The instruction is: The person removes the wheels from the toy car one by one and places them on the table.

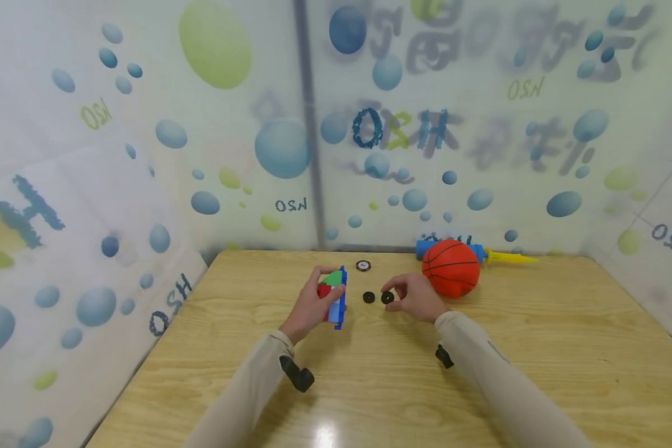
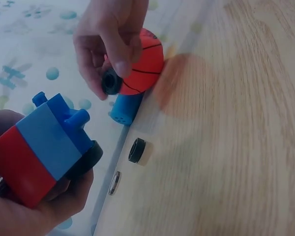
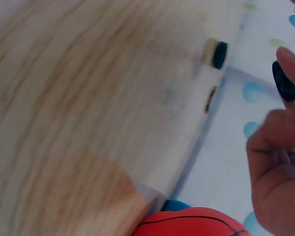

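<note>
One blocky toy [image 2: 51, 140] is gripped in the left hand [image 1: 309, 308], kinda toward the back edge of the desk [image 1: 381, 386]. Right hand [image 1: 417, 297] pinches a black wheel [image 2: 111, 82]; another wheel [image 1: 368, 297] sits between the hands.

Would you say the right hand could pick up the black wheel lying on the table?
Probably not: the right hand pinches another wheel, though nothing seems to block its way to the loose wheel.
</note>
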`<action>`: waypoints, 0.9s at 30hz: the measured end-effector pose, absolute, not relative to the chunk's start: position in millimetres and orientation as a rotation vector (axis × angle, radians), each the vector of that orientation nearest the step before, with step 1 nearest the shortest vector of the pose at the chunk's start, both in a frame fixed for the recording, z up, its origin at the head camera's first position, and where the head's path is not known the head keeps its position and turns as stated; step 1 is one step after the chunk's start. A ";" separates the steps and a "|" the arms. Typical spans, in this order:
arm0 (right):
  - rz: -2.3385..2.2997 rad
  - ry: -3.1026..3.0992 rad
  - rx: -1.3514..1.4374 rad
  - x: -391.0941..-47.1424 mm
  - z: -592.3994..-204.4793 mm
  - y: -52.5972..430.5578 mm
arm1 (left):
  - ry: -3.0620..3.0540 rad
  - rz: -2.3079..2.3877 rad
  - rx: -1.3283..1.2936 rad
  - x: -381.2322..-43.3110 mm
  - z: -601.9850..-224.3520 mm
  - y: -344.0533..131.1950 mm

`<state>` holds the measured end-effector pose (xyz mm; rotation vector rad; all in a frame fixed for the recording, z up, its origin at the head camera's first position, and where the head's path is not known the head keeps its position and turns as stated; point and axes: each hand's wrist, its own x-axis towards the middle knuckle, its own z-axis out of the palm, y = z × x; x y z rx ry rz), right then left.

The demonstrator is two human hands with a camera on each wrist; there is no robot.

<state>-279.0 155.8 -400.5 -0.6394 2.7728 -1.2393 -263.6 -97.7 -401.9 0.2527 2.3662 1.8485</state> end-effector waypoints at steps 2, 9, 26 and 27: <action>-1.200 2.811 -0.596 -283.6 -404.1 156.3 | 2.365 1.843 0.252 -264.0 -402.7 -97.2; -1.149 2.801 -0.540 -298.1 -414.3 154.3 | 2.398 1.806 0.242 -263.6 -402.7 -97.4; -0.989 2.752 -0.340 -322.2 -430.3 137.8 | 2.284 1.840 0.279 -269.4 -404.8 -94.6; -0.987 2.754 -0.328 -322.9 -430.4 136.8 | 2.281 1.842 0.286 -269.7 -404.5 -94.5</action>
